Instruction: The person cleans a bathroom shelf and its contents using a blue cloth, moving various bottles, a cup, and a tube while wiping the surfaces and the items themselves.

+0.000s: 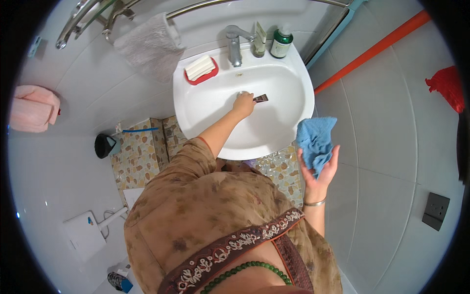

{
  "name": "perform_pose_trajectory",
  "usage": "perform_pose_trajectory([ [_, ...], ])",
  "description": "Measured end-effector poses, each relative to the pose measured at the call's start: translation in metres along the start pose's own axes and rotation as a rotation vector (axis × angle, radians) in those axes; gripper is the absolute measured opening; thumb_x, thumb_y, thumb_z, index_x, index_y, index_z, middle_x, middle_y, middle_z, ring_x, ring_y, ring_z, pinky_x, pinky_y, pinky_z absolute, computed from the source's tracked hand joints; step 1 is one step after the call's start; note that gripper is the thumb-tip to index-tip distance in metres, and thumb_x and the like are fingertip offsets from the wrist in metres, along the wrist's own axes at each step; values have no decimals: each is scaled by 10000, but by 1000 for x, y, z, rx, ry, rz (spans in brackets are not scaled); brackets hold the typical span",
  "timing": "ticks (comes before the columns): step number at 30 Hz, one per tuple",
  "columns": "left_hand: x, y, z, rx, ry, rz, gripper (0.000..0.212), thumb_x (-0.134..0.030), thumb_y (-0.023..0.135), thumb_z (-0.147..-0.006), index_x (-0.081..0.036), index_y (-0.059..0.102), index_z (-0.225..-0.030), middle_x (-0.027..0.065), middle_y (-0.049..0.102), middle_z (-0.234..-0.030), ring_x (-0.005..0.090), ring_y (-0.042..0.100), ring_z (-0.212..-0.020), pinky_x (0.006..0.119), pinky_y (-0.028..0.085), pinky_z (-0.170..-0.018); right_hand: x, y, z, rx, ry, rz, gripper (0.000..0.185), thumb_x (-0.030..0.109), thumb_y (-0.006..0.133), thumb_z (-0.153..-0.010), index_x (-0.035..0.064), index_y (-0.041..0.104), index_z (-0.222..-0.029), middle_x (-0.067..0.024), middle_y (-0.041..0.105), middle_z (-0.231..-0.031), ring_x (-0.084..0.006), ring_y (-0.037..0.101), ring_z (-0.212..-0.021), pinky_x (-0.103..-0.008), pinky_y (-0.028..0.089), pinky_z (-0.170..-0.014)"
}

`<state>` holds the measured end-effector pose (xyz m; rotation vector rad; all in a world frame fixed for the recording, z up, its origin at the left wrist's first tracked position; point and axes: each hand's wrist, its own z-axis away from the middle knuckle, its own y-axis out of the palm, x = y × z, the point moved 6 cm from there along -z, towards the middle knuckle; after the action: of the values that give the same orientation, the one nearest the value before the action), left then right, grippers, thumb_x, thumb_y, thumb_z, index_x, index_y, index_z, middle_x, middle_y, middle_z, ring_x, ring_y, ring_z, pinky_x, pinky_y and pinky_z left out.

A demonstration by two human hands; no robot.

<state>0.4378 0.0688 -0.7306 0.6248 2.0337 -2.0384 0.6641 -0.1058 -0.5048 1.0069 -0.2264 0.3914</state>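
Note:
My left hand (pixel 243 105) is over the basin of the white washbasin (pixel 183 121), its fingers at one end of a small dark tube or packet (pixel 261 98). Part of the metal drain (pixel 240 93) shows beside the fingers. To the right of the basin, my right hand (pixel 318 172) holds a crumpled blue cloth (pixel 315 139), palm up, with a bracelet on the wrist. At the back rim stand a chrome faucet (pixel 235 47), a pale green tube (pixel 259 42) and a green bottle with a white cap (pixel 281 43).
White bars of soap (pixel 200 68) lie on a red soap dish (pixel 211 76) at the basin's back left. A grey towel (pixel 150 47) hangs from the metal rail (pixel 198 6). A red pole (pixel 374 51) leans at the right wall. A black-lined bin (pixel 104 146) is at the left.

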Motion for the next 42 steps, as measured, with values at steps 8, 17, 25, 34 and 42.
perform_pose_trajectory([
  [8, -8, 20, -19, 205, -50, -272, 221, -264, 681, -784, -53, 680, -848, 105, 628, -968, 278, 571, -986, 397, 450, -865, 0, -54, 10, 176, -13, -93, 411, 100, 418, -815, 1, 498, -1206, -174, 478, -1315, -359, 433, -1227, -580, 294, -1053],
  [17, 7, 19, -3, 272, -631, 1182, 129, -125, 615, -818, -25, 596, -898, 107, 635, -861, 191, 601, -717, 304, 512, -652, -11, -19, -15, 183, -200, 483, 447, -36, 550, -834, -30, 433, -1266, -120, 525, -1243, -222, 514, -1142, -354, 410, -996],
  [25, -103, -145, 69, 258, -359, 2025, 291, -107, 469, -923, 2, 485, -1193, 110, 591, -1081, 167, 586, -932, 289, 496, -824, -40, 71, -24, 363, -917, 1077, 552, 91, 747, -720, 5, 519, -1215, -148, 413, -1333, -262, 477, -1152, -361, 429, -946],
  [34, -95, -213, 102, 180, -72, 1593, 269, -84, 390, -967, 26, 491, -1191, 56, 555, -1093, 118, 526, -970, 277, 444, -844, -85, 158, -13, 499, -1173, 1322, 519, 205, 610, -812, 39, 471, -1283, -196, 381, -1355, -387, 363, -1253, -451, 301, -1040],
  [42, -92, -246, 111, 574, 40, 1859, 245, -173, 426, -974, -18, 455, -1161, 81, 561, -967, 150, 539, -802, 299, 452, -761, -107, 133, -54, 530, -56, 393, 559, 454, 436, -943, -6, 428, -1260, -144, 573, -1149, -225, 592, -1028, -337, 484, -862],
])
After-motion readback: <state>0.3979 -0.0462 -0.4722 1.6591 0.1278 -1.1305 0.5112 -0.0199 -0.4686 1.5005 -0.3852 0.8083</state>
